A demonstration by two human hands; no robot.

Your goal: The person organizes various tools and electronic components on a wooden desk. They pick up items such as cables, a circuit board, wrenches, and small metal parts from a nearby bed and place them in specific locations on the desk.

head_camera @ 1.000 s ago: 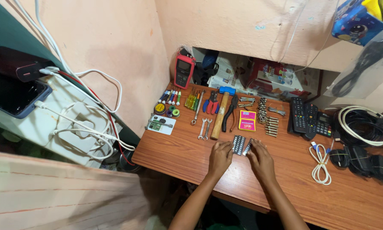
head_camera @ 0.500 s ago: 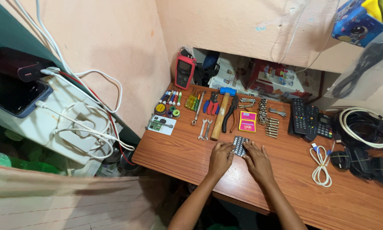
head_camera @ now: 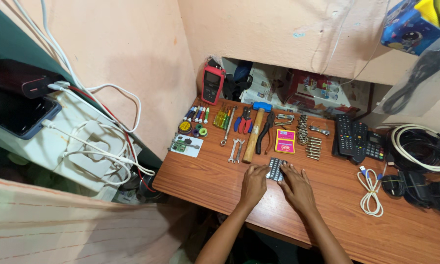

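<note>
**Grey ribbed strips between two hands on a wooden bench**

Grey ribbed strips (head_camera: 276, 168) lie flat in a small close-set row on the wooden table (head_camera: 210, 176), touched from both sides. They are dull grey with fine cross ridges; how many make up the row cannot be told. The left hand (head_camera: 254, 183) rests palm down with its fingertips at the row's left edge, and the right hand (head_camera: 297, 187) rests likewise at its right edge. Both hands lie spread and flat, gripping nothing.

The table is reddish-brown board with a grain pattern, set into a corner of peach plastered walls.

Just beyond the strips lie two small spanners (head_camera: 235, 149), one hammer (head_camera: 254, 132) with a wooden handle and a blue head, one pair of black pliers (head_camera: 265, 132), and one pink flat box (head_camera: 285, 141). To the right of the box are a cluster of metal screws (head_camera: 311, 145), two black remote controls (head_camera: 350, 135) and a white coiled cable (head_camera: 370, 191). To the left lies a small circuit board (head_camera: 185, 144) on a white card.

Farther back stand a row of small screwdrivers (head_camera: 222, 116), red-and-blue handled pliers (head_camera: 243, 119) and a red handheld meter (head_camera: 213, 84) propped against the wall. Behind it, newspapers (head_camera: 269, 85) fill a recess.
</note>
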